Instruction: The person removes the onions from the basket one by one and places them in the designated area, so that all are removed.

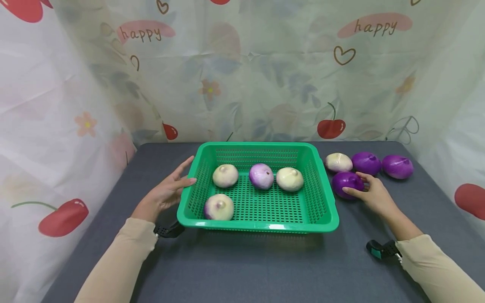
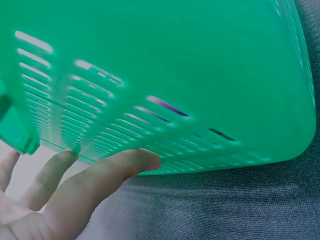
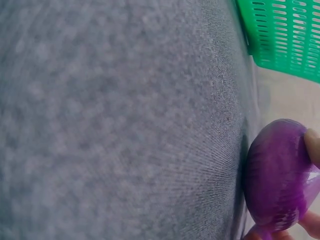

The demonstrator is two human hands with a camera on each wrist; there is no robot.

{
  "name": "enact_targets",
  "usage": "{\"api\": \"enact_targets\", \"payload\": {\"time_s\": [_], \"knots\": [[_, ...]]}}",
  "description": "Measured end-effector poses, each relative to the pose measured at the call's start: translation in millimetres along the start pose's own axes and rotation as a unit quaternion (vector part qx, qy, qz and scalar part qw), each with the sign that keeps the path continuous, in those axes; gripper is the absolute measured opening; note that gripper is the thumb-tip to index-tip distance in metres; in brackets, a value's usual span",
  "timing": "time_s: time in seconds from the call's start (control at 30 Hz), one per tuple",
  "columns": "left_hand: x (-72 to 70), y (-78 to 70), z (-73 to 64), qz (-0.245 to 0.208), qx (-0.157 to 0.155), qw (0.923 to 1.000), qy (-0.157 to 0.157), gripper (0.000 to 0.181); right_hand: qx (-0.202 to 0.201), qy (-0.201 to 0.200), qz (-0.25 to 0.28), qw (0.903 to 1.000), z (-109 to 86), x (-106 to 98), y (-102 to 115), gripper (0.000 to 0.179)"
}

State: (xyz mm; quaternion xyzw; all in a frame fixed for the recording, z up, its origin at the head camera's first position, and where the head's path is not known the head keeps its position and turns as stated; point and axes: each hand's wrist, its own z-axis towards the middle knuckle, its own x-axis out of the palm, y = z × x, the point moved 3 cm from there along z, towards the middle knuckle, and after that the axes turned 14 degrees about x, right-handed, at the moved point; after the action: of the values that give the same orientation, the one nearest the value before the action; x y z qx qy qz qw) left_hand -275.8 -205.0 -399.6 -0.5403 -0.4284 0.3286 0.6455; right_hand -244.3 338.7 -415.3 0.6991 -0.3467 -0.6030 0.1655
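Note:
A green plastic basket (image 1: 265, 228) stands mid-table with several pale onions inside, among them a purple-tinged onion (image 1: 261, 176) and a white onion (image 1: 289, 179). At the basket's left end, my left hand (image 1: 163, 194) touches the side with fairly straight fingers; the perforated wall (image 2: 210, 65) fills the left wrist view. Right of the basket, my right hand (image 1: 373, 194) pinches a dark purple onion (image 1: 346, 184) between thumb and fingers. That purple onion (image 3: 277, 175) sits at the tabletop in the right wrist view, with only fingertips of the hand showing.
Behind the held onion lie a white onion (image 1: 338, 162) and two purple onions, one in the middle (image 1: 366, 163) and one at the right (image 1: 397, 167). A dark grey cloth (image 1: 242, 265) covers the table. Patterned curtains (image 1: 250, 84) hang behind and at both sides.

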Motion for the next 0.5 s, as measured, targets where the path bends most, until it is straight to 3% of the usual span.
{"api": "enact_targets", "payload": {"time_s": [0.5], "knots": [[-0.1, 0.3, 0.2, 0.001, -0.001, 1.0, -0.003, 0.079, 0.011, 0.013, -0.007, 0.9998, 1.1, -1.1, 1.3, 0.093]]}}
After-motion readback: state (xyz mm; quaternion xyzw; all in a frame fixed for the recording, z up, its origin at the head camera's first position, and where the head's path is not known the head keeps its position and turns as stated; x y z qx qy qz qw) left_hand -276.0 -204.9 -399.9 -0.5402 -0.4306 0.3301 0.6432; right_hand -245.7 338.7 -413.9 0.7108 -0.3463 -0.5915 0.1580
